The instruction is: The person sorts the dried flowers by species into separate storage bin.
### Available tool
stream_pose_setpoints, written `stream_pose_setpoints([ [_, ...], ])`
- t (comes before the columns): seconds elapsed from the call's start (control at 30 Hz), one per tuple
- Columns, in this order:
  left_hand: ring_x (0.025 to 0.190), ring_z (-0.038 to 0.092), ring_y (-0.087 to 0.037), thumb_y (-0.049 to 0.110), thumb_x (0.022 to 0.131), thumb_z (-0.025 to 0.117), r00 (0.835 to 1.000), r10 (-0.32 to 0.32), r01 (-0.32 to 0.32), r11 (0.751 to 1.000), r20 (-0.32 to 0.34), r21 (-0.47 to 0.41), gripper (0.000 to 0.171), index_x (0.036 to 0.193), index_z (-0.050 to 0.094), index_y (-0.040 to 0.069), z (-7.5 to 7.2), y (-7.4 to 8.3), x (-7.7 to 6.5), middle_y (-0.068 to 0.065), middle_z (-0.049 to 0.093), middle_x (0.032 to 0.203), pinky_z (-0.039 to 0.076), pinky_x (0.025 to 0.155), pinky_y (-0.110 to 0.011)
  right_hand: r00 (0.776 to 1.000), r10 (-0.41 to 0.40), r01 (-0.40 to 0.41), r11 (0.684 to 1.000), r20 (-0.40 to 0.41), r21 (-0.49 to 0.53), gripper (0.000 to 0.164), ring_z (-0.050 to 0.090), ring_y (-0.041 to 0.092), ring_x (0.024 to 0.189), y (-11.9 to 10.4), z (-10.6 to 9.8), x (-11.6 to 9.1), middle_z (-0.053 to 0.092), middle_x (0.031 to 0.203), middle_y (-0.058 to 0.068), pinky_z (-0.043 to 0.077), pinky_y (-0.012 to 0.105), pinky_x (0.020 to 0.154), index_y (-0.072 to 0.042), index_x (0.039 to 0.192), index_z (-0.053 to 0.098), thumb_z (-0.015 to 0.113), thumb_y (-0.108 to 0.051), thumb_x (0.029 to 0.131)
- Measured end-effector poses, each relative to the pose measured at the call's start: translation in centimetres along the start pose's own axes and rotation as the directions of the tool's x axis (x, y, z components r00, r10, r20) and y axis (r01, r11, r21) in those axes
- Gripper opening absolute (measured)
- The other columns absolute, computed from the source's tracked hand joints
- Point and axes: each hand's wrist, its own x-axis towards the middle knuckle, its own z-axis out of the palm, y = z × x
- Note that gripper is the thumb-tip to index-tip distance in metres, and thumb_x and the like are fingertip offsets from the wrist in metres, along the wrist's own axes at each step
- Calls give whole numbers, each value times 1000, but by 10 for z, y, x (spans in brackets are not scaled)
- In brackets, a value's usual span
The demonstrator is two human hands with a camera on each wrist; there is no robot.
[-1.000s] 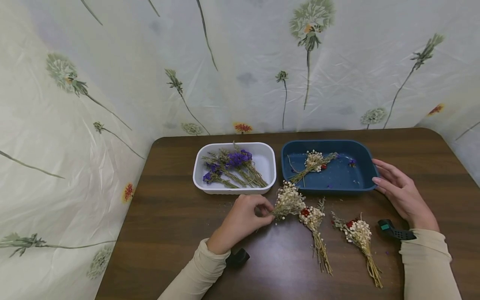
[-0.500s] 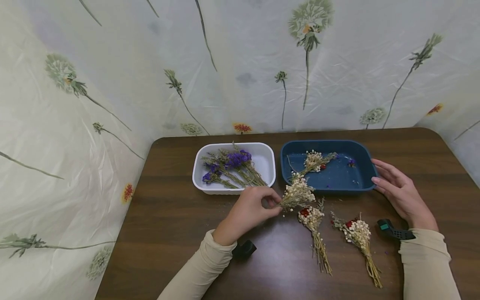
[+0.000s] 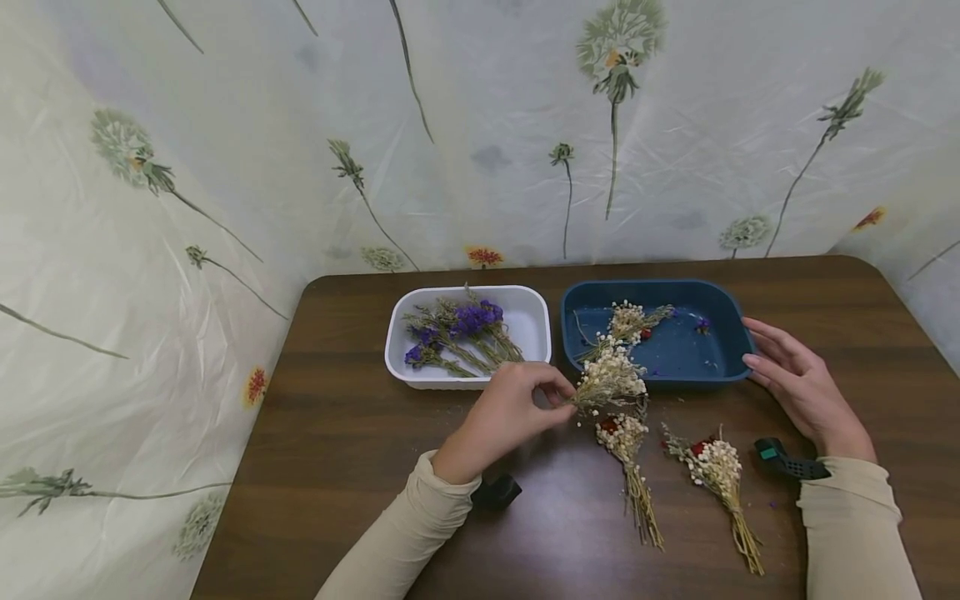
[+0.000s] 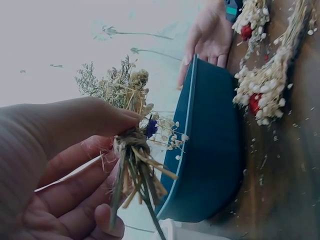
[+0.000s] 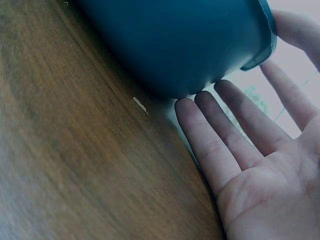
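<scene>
My left hand (image 3: pixel 517 412) pinches a small dried-flower bouquet (image 3: pixel 611 379) by its tied stems, thumb against fingers. White blossoms fan out toward the blue tray (image 3: pixel 675 382), over its front left edge. Seen from the left wrist, twine binds the stems of this bouquet (image 4: pixel 132 142), and a purple bit shows among them. My right hand (image 3: pixel 798 387) touches the right end of the blue tray; in the right wrist view its fingers (image 5: pixel 207 135) are fairly straight against the outer wall. Inside the tray lies another bouquet (image 3: pixel 630 321) with white and red flowers.
A white tray (image 3: pixel 536 312) with purple dried flowers (image 3: pixel 476 318) stands left of the blue one. On the table in front lie two white-and-red bouquets, a nearer-middle bouquet (image 3: pixel 633 467) and a right-hand bouquet (image 3: pixel 723 483). A patterned curtain (image 3: pixel 465 167) hangs behind.
My left hand has moved to the right and slightly away from me, carrying the bouquet toward the blue tray's front left edge. My right hand has stayed at the tray's right end.
</scene>
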Motion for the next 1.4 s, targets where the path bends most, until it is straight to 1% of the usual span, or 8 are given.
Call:
stream_pose_setpoints([
  [0.13, 81, 73, -20, 10, 89, 80, 1000, 6, -6, 1000, -27, -1, 7, 95, 79, 10, 0, -3, 10, -2, 78, 89, 50, 71, -12, 1000, -3, 3, 1000, -1, 0, 58, 57, -4, 127, 0, 0, -1, 42, 154, -2, 55, 12, 91, -5, 160, 34, 48, 5, 105],
  [0.27, 81, 73, -18, 11, 90, 80, 999, 5, -4, 1000, -40, 20, 5, 95, 79, 11, 0, -7, 21, -2, 77, 89, 50, 69, -13, 1000, -7, 7, 1000, 1, 1, 58, 57, -4, 127, 0, 0, -1, 43, 153, -3, 56, 12, 91, -5, 160, 34, 48, 6, 105],
  [0.47, 79, 70, -10, 15, 90, 80, 999, -37, 40, 995, -32, 88, 5, 95, 79, 12, 1, -10, 37, 1, 77, 89, 48, 71, -12, 1000, -14, 14, 1000, 8, 4, 58, 59, -3, 126, -1, 0, -1, 45, 152, -4, 56, 13, 91, -4, 160, 34, 47, 6, 105],
  [0.6, 77, 69, -6, 16, 91, 80, 999, -43, 45, 990, -20, 132, 6, 96, 79, 13, 3, -11, 49, 2, 78, 89, 49, 71, -11, 1000, -18, 18, 1000, 9, 1, 58, 59, -3, 126, -1, 0, -1, 45, 152, -4, 56, 12, 91, -3, 160, 34, 47, 6, 105],
  [0.8, 78, 66, -3, 18, 93, 79, 998, -61, 59, 989, 8, 135, 7, 99, 79, 14, 5, -15, 67, 2, 77, 92, 50, 71, -10, 1000, -10, 10, 1000, 3, -6, 58, 57, -4, 127, -1, 0, -1, 43, 153, -3, 55, 12, 91, -4, 160, 34, 48, 5, 105],
  [1.0, 79, 65, -3, 17, 93, 78, 995, -96, 96, 987, -4, 129, 7, 100, 79, 15, 7, -20, 80, 3, 77, 92, 50, 71, -11, 1000, -9, 9, 1000, 5, -18, 57, 58, -4, 125, -1, 1, -1, 45, 151, -5, 55, 12, 91, -5, 160, 34, 48, 5, 105],
  [1.23, 76, 65, -3, 18, 93, 79, 997, -77, 75, 989, 11, 129, 7, 98, 79, 13, 10, -18, 97, 1, 77, 90, 49, 69, -10, 1000, -12, 12, 1000, 5, -12, 57, 59, -4, 125, -2, 1, -1, 46, 150, -6, 56, 12, 91, -4, 160, 34, 48, 5, 105],
  [1.4, 75, 65, -1, 18, 92, 80, 996, -88, 85, 985, 13, 153, 6, 96, 79, 14, 14, -17, 110, 2, 77, 89, 47, 67, -8, 1000, -7, 7, 1000, 5, -19, 58, 57, -4, 127, -1, 1, -1, 43, 153, -3, 55, 12, 91, -5, 160, 34, 48, 5, 105],
])
